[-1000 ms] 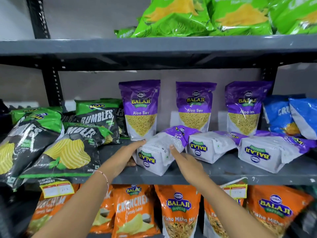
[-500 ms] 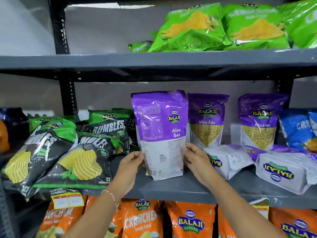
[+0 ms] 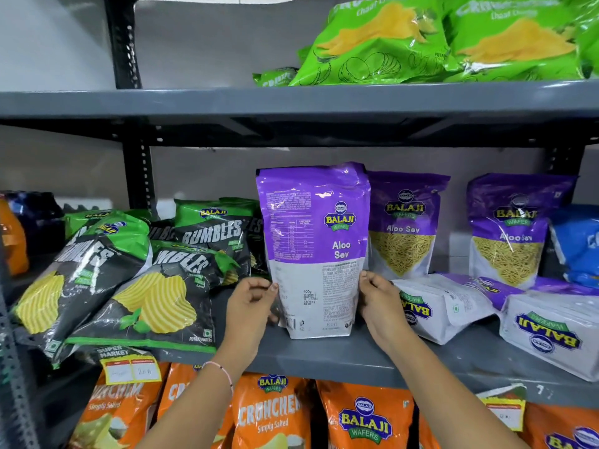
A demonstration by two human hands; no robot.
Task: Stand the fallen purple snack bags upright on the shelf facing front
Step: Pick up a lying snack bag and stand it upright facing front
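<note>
A purple and white Aloo Sev bag (image 3: 312, 247) stands upright on the grey middle shelf (image 3: 324, 358), its printed back side towards me. My left hand (image 3: 251, 306) grips its lower left edge and my right hand (image 3: 377, 303) grips its lower right edge. Behind it, to the right, two purple bags (image 3: 403, 223) (image 3: 515, 228) stand upright facing front. Two more purple bags (image 3: 447, 306) (image 3: 554, 328) lie fallen on the shelf at the right, bottoms towards me.
Black and green Rumbles chip bags (image 3: 129, 280) lean in a pile at the left of the same shelf. A blue bag (image 3: 580, 244) sits at the far right. Green bags (image 3: 421, 40) fill the upper shelf, orange bags (image 3: 275, 416) the lower one.
The leftmost fallen bag was lifted from lying flat and now stands upright between both hands. The view has tilted up and moved closer to the shelf.
</note>
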